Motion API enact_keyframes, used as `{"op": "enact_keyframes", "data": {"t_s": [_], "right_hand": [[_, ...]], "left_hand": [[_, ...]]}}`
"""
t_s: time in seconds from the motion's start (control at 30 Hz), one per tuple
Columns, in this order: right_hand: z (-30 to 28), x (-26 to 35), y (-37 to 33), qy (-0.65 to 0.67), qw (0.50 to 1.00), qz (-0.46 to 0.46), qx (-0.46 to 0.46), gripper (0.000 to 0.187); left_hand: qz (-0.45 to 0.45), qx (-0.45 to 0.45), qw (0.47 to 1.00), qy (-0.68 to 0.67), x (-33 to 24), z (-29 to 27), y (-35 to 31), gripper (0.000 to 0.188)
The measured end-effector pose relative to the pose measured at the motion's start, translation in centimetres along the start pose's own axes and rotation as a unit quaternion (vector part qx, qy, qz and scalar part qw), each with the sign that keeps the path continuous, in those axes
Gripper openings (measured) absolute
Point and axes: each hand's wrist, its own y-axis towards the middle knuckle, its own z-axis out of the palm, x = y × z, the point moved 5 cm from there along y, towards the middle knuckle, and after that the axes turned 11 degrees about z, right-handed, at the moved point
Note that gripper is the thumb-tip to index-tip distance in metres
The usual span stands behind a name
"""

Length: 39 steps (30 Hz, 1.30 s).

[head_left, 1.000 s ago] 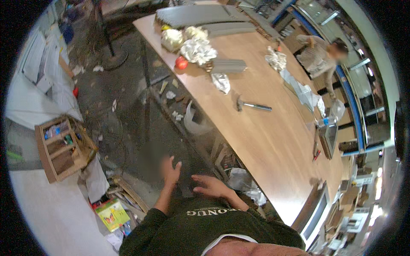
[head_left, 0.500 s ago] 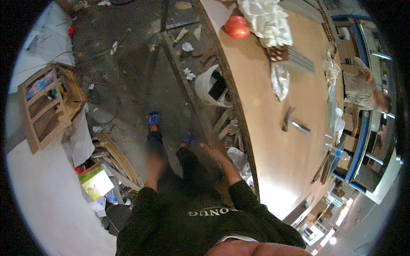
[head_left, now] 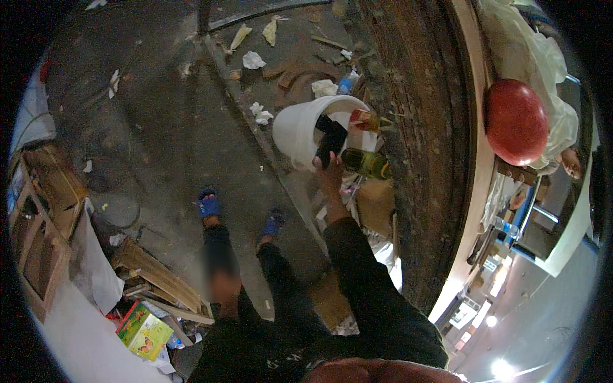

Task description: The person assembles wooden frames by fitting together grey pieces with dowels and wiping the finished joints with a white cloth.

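Observation:
A white bucket (head_left: 295, 137) lies tipped beneath the bench on my right, its mouth facing the bench. Inside its mouth is a black object (head_left: 331, 135) of a kind I cannot make out. My right hand (head_left: 330, 173) reaches to the bucket's rim, thumb and fingers closed about the black object's lower end. Close beside that hand lies a greenish bottle (head_left: 364, 163), and a reddish-brown container (head_left: 364, 120) is at the bucket's mouth. My left hand (head_left: 223, 288) hangs low by my left leg, its fingers smeared, and I see nothing in it.
The workbench (head_left: 440, 159) has a thick dark wooden edge; a red round object (head_left: 517, 121) sits on it beside pale cloth (head_left: 511, 38). Crumpled paper (head_left: 253, 60) and scraps litter the floor. Wooden frames (head_left: 48, 239) and a colourful box (head_left: 143, 332) stand left.
My view has dropped and shifted toward the bench's underside. My right hand has moved forward and right, from open air to the black object in the bucket. My left hand stays low.

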Motion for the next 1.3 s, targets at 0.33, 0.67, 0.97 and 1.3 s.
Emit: {"op": "enact_keyframes", "data": {"t_s": [0.33,0.67,0.97,1.3], "right_hand": [[-0.1,0.7,-0.6,0.018,0.993,-0.062,-0.101,0.069],[3.3,2.1,-10.1,0.089,0.983,-0.134,-0.091,0.056],[17.7,-2.0,-27.2,0.244,0.848,-0.12,0.456,0.036],[4.3,-7.1,-33.1,-0.125,0.833,-0.202,0.5,0.048]], "left_hand": [[-0.008,-0.04,0.999,-0.011,1.7,2.4,1.1,0.066],[0.052,-0.109,0.985,0.125,5.7,9.0,4.7,0.062],[0.094,-0.212,0.971,0.054,1.7,4.4,1.0,0.044],[0.346,-0.394,0.842,0.126,1.7,2.6,-3.1,0.035]]}}
